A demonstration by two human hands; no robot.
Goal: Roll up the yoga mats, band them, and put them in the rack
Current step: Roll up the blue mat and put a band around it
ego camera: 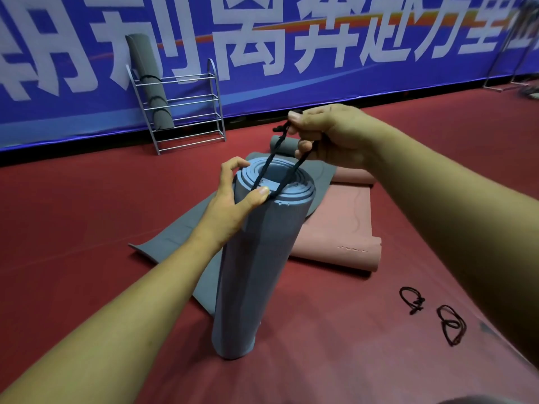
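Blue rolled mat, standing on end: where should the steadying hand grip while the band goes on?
Grip the blue mat just under its top rim, from the left, as the left hand does; the right hand holds the cord loop above.

The white lettering on the blue banner [262,39] is cut off by the top, left and right edges, and it is blurred, so it cannot be read. The lower end of the grey rolled mat [151,86] in the metal rack [186,112] is partly screened by the rack's rails. The rolled part of the flat grey mat [175,243] is largely hidden behind the right hand [326,135], and its middle behind the upright blue mat [256,258]. A metal frame [507,68] at the right edge is blurred and cropped; what it is cannot be told. How the cord [280,167] is fastened inside the right hand cannot be seen. Both forearms are cut off by the frame's edges.
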